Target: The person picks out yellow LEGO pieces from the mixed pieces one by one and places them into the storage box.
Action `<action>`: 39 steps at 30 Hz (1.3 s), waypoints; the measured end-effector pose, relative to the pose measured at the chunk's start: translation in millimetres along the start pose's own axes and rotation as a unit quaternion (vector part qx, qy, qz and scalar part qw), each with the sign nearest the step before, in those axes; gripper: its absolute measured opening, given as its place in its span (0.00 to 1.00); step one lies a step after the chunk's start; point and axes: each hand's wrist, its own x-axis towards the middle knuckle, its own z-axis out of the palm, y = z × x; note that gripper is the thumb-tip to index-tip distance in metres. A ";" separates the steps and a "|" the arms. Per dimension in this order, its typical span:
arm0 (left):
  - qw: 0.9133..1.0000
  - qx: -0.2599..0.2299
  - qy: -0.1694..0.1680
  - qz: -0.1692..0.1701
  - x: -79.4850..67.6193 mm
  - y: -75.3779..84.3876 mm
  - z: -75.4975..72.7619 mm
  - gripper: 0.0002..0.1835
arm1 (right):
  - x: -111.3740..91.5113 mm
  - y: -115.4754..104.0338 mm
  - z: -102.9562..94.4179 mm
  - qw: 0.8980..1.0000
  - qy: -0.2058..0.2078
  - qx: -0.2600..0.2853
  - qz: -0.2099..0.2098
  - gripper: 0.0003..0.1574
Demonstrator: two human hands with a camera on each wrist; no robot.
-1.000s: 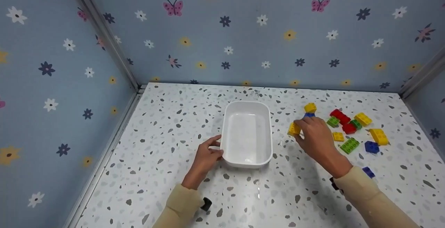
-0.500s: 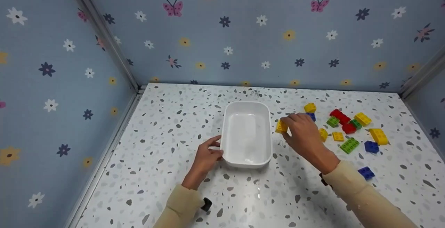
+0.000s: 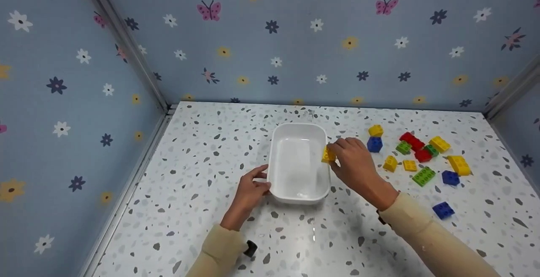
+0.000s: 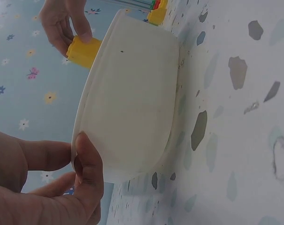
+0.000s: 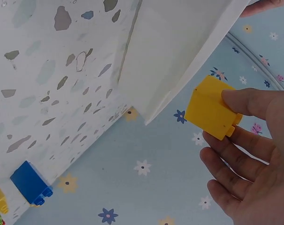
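Observation:
A white plastic tub (image 3: 298, 163) stands on the speckled table, its inside bare in the head view. My left hand (image 3: 249, 188) pinches the tub's left rim between thumb and fingers, as the left wrist view shows closely. Over the tub's right rim, my right hand (image 3: 354, 163) holds a yellow toy building brick (image 3: 328, 155) between thumb and fingertips. The right wrist view shows this yellow brick (image 5: 211, 108) raised above the table, its studs toward the palm.
Loose building bricks lie right of my right hand: a blue one (image 3: 374, 144), a yellow one (image 3: 376, 131), a red one (image 3: 412, 141), a green one (image 3: 424, 176) and several more. One blue brick (image 3: 443, 210) lies nearer me. Flowered panels (image 3: 295, 49) stand behind the table and at both sides.
My right hand has carried the yellow brick leftward from among the bricks to the tub's right rim. Bricks it covered now show. The left hand and tub have stayed put.

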 end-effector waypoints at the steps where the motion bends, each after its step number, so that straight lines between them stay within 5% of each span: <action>1: 1.000 0.000 0.000 0.000 0.0 0.0 -0.2 0.31 | 0.4 -1.6 1.2 1.000 0.001 0.000 -0.003 0.23; 33: 1.000 -0.006 0.003 -0.012 2.2 -2.8 -1.0 0.31 | 16.7 -36.1 29.8 0.994 -0.108 0.024 -0.019 0.20; 39: 1.000 -0.017 -0.001 -0.006 1.2 -1.8 0.2 0.31 | 18.6 -37.7 36.3 0.994 -0.089 0.034 -0.050 0.16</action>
